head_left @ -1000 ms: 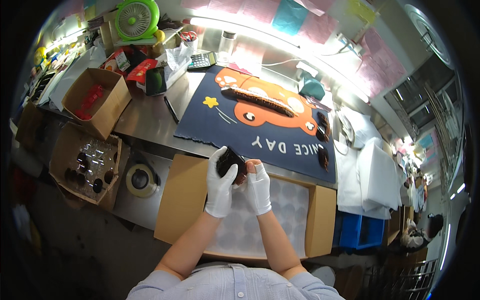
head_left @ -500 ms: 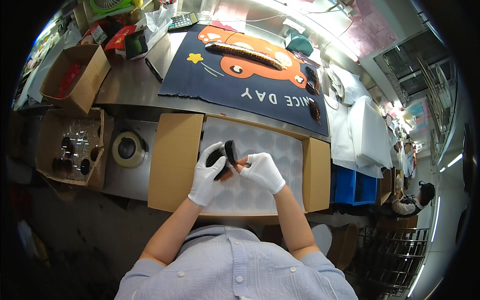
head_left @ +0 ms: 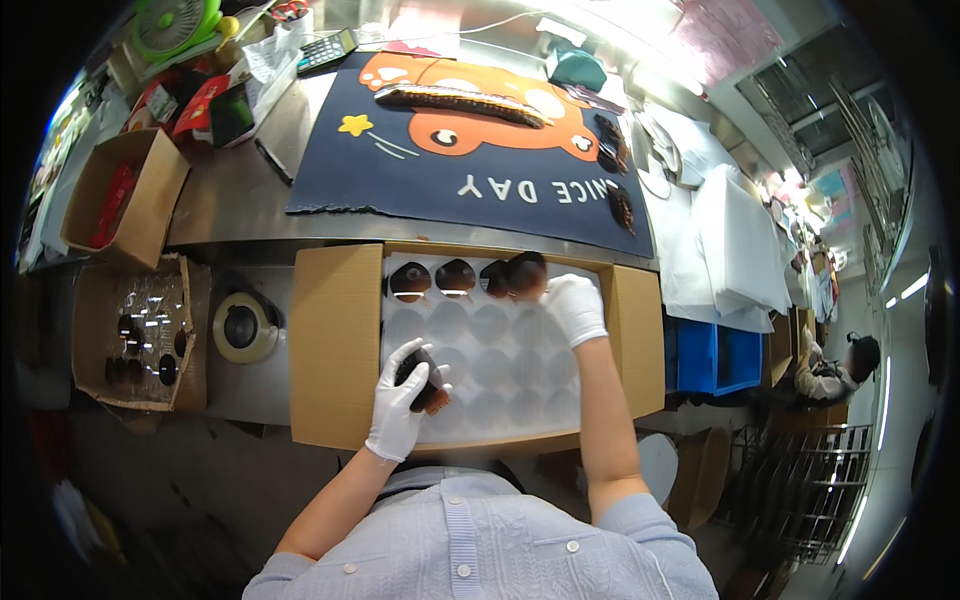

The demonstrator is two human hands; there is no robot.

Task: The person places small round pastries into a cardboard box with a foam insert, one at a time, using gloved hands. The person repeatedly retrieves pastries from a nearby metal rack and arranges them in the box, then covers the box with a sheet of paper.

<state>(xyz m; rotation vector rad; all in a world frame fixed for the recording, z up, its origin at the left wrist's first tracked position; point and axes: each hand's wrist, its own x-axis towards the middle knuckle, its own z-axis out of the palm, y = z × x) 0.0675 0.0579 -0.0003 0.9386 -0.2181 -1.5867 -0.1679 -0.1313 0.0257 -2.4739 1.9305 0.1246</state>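
Observation:
Just over the far row of a white tray (head_left: 505,335) with round pockets, my right hand (head_left: 575,305), in a white glove with bare fingertips, pinches a dark brown tinted lens (head_left: 527,272). That lens is blurred and overlaps another lens (head_left: 492,279) in the row. To their left two more lenses, one (head_left: 455,279) and another (head_left: 409,281), sit in pockets. My left hand (head_left: 398,405), also gloved, is closed around a stack of dark lenses (head_left: 412,380) above the tray's near left part. Orange-brown edges of the stack show below its fingers.
The tray lies in an open cardboard box (head_left: 335,345) with side flaps spread. Beyond it, a dark blue mat (head_left: 400,180) holds a long row of lenses (head_left: 460,105) and smaller stacks (head_left: 621,207). A tape roll (head_left: 243,328) and a carton (head_left: 145,335) are left, a blue bin (head_left: 720,358) right.
My hands were together at the stack and are now apart. The right moved to the far right pockets with a lens, the left nearer me. Lenses now show in the far row, which looked bare.

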